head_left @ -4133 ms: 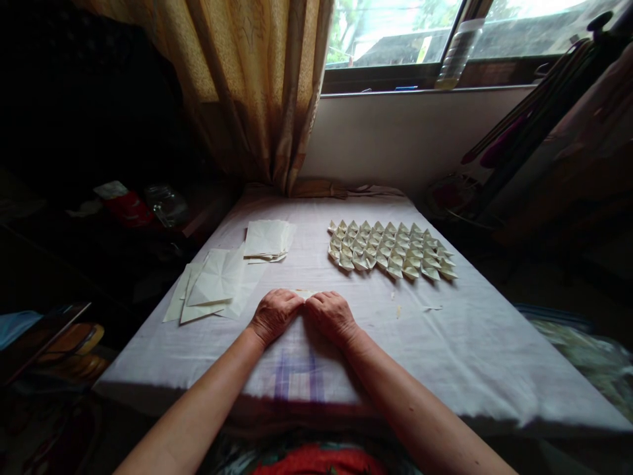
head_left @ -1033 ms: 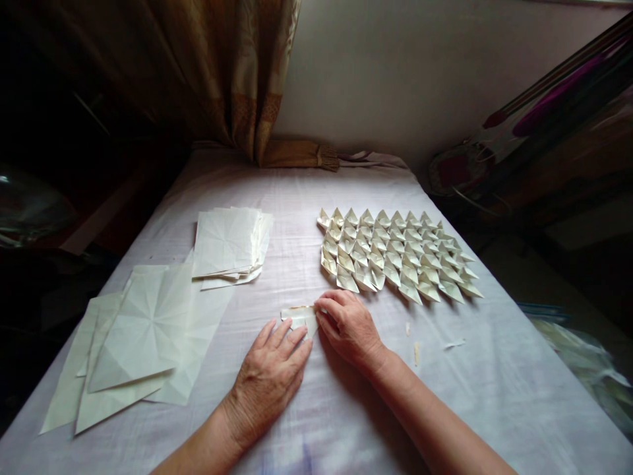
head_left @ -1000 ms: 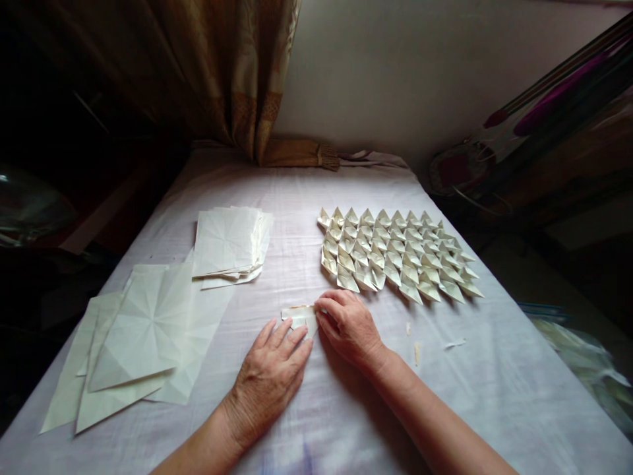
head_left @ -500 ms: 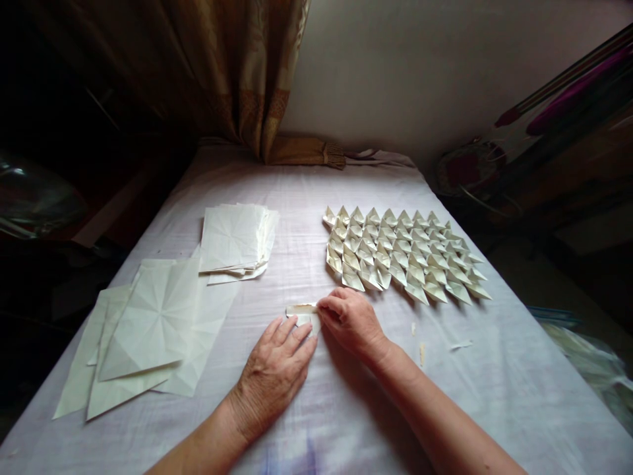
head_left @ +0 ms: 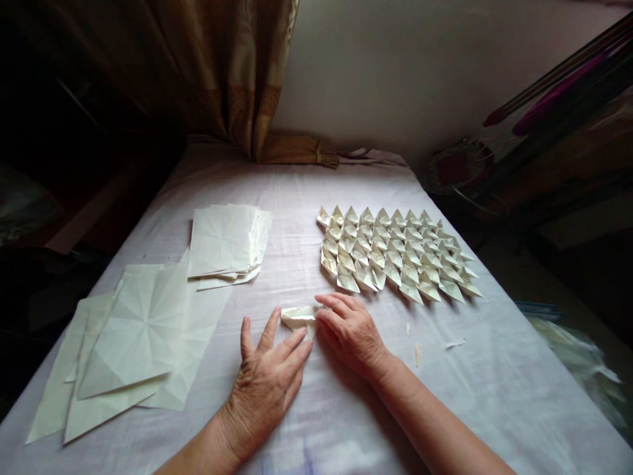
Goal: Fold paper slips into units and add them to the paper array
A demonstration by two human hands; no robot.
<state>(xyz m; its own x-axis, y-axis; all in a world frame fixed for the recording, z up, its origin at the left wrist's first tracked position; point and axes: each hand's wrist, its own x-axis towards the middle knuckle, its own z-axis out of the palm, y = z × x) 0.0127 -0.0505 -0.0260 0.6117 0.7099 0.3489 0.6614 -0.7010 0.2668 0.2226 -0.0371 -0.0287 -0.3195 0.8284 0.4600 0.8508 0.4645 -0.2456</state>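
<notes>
A small folded piece of white paper (head_left: 299,316) lies on the cloth between my two hands. My left hand (head_left: 270,376) rests palm down at its near left side. The fingers are spread, with the index and middle fingertips touching the paper's lower edge. Bent fingers of my right hand (head_left: 351,330) close on the paper's right end; the thumb is hidden beneath them. Beyond that hand, rows of small folded paper boats (head_left: 395,254) stand packed together. On the left are a neat stack of creased square sheets (head_left: 222,237) and several larger loose creased sheets (head_left: 133,330).
A pale lilac cloth (head_left: 287,185) covers the table. Small paper scraps (head_left: 417,355) lie right of my right arm. A gold-brown curtain (head_left: 247,79) hangs onto the far edge. Past the right edge is a clear plastic bag (head_left: 578,356).
My left hand has spread its fingers, lifting the ring and little fingers off the paper to the left. More of the folded paper shows. The whole view has shifted slightly.
</notes>
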